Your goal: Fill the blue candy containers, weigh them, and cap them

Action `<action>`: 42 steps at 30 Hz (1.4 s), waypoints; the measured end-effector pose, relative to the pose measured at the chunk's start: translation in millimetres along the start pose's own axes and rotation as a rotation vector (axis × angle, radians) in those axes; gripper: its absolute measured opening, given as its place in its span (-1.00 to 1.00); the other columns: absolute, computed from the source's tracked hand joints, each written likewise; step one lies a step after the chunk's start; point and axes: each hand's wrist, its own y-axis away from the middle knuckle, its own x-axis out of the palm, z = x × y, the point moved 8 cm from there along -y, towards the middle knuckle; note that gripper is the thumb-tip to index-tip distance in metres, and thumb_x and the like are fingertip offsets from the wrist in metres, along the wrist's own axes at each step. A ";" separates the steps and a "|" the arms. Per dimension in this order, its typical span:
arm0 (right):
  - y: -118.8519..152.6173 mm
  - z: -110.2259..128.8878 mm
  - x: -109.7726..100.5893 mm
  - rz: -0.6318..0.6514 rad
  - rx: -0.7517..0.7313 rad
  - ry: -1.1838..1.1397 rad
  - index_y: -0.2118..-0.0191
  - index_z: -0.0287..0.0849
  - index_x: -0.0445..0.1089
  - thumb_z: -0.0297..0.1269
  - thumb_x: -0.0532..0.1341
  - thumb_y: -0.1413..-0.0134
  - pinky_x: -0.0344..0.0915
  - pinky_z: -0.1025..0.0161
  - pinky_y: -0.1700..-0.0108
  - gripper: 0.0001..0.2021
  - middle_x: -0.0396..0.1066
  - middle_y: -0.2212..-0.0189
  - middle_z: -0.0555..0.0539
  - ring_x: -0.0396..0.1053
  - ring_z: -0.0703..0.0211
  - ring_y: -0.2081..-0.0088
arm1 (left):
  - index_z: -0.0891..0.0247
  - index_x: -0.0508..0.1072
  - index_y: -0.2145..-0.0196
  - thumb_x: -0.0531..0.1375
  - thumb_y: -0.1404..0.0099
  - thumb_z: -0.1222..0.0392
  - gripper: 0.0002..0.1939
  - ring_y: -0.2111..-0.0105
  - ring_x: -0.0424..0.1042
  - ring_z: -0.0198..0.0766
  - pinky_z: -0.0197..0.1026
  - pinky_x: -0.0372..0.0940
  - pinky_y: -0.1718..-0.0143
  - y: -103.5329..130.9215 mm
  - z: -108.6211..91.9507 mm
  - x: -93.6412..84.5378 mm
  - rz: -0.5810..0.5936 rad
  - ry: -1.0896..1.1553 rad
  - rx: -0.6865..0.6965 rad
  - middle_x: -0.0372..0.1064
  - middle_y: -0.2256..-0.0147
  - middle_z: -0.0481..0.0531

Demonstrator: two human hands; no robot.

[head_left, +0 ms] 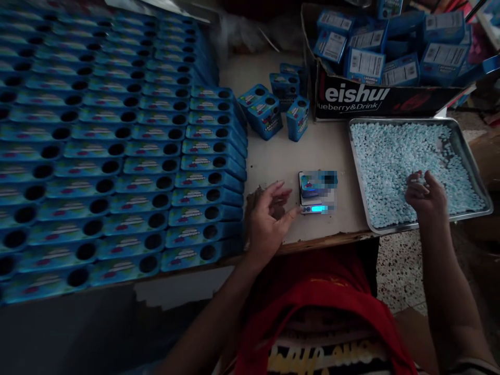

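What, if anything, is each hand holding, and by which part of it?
The right hand appears to hold a few pale pellets, too small to tell where each is gripped. The left hand holds nothing.

The dark carton point(390, 104) at far right reads "eishu…" in large white letters — "ueberry&Drink" beneath. "CARAMELO" stands on a blue box point(366, 65) inside it and on the standing blue boxes point(269, 122) left of it. The scale's point(317, 209) lit display — illegible.
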 end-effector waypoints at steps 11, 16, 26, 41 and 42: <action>-11.8 9.5 19.9 0.143 -0.354 0.079 -0.15 0.18 0.51 0.24 -0.09 -0.39 -0.01 0.16 0.40 -0.45 0.43 -0.21 -0.17 0.14 0.11 0.44 | 0.04 0.28 -0.36 0.56 -0.12 0.11 -0.07 -0.25 0.45 0.07 0.12 0.47 -0.20 -34.7 -39.7 31.2 0.021 -0.160 0.194 0.40 -0.26 0.20; -27.3 0.7 28.2 0.060 -0.247 -0.016 0.17 -0.03 0.49 0.20 0.07 -0.35 -0.16 0.21 0.46 -0.56 0.49 0.04 -0.17 -0.19 0.22 0.52 | 0.13 0.34 -0.30 0.56 -0.10 0.08 -0.13 -0.22 0.48 0.01 0.02 0.47 -0.18 -32.6 -35.2 32.4 -0.006 -0.167 0.116 0.46 -0.22 0.19; -30.7 32.8 59.6 -0.026 -0.263 -0.425 0.38 -0.05 0.28 0.19 0.31 -0.15 0.12 0.25 0.43 -0.58 0.51 0.18 -0.11 0.14 0.22 0.42 | 0.16 0.55 0.05 0.51 -0.18 0.13 -0.60 0.12 0.61 -0.06 -0.08 0.49 0.05 -53.1 -111.5 123.7 0.123 -0.309 0.319 0.62 0.13 0.06; 9.3 84.8 76.2 -0.223 -0.500 -0.325 0.42 -0.05 0.32 0.39 0.20 -0.25 0.28 0.20 0.33 -0.44 0.28 0.41 0.00 0.23 0.24 0.42 | 0.17 0.57 0.14 0.50 -0.10 0.27 -0.64 0.15 0.61 -0.07 -0.07 0.46 0.07 -59.8 -122.9 235.8 0.298 -0.263 0.341 0.64 0.16 0.03; 10.3 84.2 76.9 -0.224 -0.498 -0.321 0.45 -0.04 0.29 0.41 0.19 -0.25 0.26 0.19 0.35 -0.42 0.24 0.44 0.01 0.20 0.24 0.44 | 0.17 0.57 0.13 0.49 -0.10 0.27 -0.64 0.15 0.61 -0.06 -0.06 0.46 0.07 -60.0 -121.7 236.7 0.298 -0.268 0.340 0.64 0.16 0.04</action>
